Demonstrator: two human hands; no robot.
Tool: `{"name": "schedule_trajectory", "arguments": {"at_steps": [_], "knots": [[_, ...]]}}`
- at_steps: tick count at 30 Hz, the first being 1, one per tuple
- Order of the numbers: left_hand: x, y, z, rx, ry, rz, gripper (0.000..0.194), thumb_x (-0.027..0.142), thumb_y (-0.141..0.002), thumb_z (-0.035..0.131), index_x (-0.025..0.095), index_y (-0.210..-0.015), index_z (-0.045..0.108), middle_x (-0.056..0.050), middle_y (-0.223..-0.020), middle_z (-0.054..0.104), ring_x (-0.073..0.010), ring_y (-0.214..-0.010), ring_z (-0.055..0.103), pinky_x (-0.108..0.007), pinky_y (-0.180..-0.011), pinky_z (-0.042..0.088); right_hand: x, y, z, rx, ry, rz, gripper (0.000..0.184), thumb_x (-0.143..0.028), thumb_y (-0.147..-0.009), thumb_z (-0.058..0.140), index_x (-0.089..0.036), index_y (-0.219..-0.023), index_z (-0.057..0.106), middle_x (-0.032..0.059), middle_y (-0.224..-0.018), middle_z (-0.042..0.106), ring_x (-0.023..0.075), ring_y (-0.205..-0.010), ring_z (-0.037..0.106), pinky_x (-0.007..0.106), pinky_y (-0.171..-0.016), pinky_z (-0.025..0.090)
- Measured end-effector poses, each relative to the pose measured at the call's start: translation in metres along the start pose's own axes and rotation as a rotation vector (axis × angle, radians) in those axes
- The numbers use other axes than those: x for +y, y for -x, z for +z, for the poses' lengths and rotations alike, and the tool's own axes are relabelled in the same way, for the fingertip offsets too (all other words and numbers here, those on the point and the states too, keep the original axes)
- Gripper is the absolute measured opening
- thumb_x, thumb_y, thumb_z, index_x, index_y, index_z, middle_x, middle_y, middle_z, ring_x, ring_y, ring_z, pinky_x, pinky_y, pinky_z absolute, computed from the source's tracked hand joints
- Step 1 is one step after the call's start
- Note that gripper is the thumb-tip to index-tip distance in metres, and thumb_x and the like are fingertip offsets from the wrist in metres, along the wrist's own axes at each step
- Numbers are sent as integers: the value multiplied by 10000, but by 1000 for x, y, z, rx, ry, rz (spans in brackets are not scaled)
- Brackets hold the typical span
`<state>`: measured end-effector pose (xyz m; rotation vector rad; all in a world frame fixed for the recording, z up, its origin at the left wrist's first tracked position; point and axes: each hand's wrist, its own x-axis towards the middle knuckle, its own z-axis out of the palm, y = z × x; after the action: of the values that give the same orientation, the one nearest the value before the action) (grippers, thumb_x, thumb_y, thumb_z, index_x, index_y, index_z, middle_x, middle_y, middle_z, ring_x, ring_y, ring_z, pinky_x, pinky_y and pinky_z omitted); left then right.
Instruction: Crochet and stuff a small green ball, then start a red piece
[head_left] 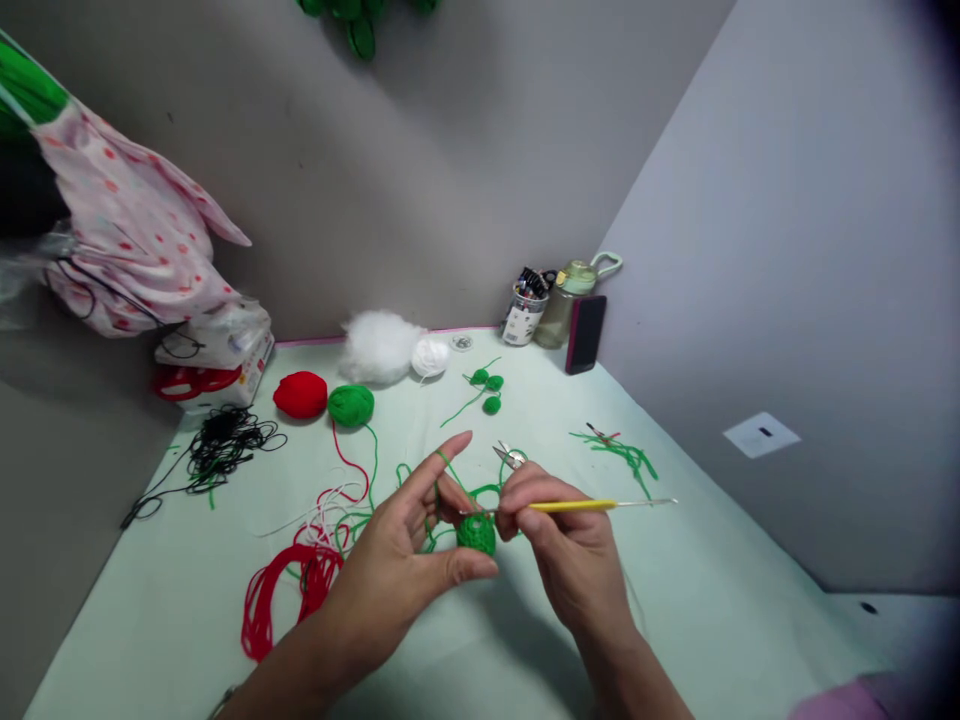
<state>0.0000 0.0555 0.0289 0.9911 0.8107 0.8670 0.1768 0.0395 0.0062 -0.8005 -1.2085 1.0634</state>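
Between the thumb and fingers of my left hand (409,550) sits a small round green crochet piece (477,535). A green yarn strand runs over the raised index finger of that hand. My right hand (566,550) is closed round a crochet hook (574,506) with a yellow grip, held level, its working tip at the top edge of the piece. Just beyond my right fingers lie small scissors (511,456), partly hidden. A green yarn ball (351,405) rests further back on the left, its strand trailing toward my hands.
A red yarn ball (301,396), white stuffing (381,347) and a white yarn ball (430,356) stand near the back wall. Red cord (259,610) and tangled black yarn (225,445) lie left. Green scraps (622,455) lie right; a phone (586,335) leans before a bottle (556,315).
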Motion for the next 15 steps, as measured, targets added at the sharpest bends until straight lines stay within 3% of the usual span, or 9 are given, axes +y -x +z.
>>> {"name": "schedule_trajectory", "arguments": {"at_steps": [4,10,15], "knots": [[-3,-1,-3,-40,29,-7,1050,233,-699,879,269,-1609,356,-2,-953,585,-249,-1017,583,-471,-1059,378,-4,1,-1,-64,-60,78,146,-365,-961,709,-253,-961,803,34,-826,667,164,-723,626,282,-643,529],[-3,-1,-6,-59,31,-4,917,215,-729,873,294,-1548,469,-20,-1002,647,-232,-1001,589,-445,-1015,421,-11,2,-1,-75,135,-49,145,-322,-977,698,-292,-1003,837,66,-936,728,204,-877,660,322,-750,545],[-2,1,-6,-49,26,5,816,223,-752,861,293,-1497,536,-31,-1043,687,-246,-1061,620,-453,-1064,408,-4,4,0,-24,39,-46,145,-313,-983,689,-305,-1020,829,68,-953,760,212,-876,670,329,-729,549]]}}
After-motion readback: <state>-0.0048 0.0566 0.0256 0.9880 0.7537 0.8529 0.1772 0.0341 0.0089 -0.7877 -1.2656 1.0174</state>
